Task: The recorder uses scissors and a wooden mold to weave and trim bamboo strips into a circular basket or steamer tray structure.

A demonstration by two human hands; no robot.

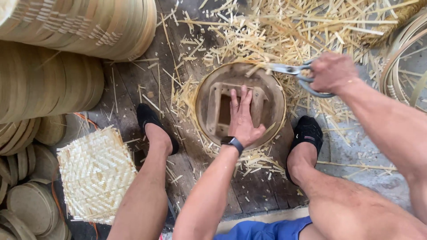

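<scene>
I am sitting over dark wooden floor planks (133, 89) littered with bamboo trimmings (284, 31). Stacked hoops (49, 84) are crowding my left side. My left hand (243, 119) is pressing flat, fingers together, on the round mould (209, 95) between my feet. My right hand (331, 71) is gripping scissors (296, 73), blades pointing left along the far rim.

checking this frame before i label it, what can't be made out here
Head view only:
- Scissors: handle loops hidden inside the right hand; whether the blades are parted is too small to tell.
- Round bamboo frame: centre covered by the left hand pressing the wooden form inside it.
- Stacked bamboo hoops: cut off by the left and top edges.
- Woven mat: its underside and what lies beneath are hidden.
</scene>
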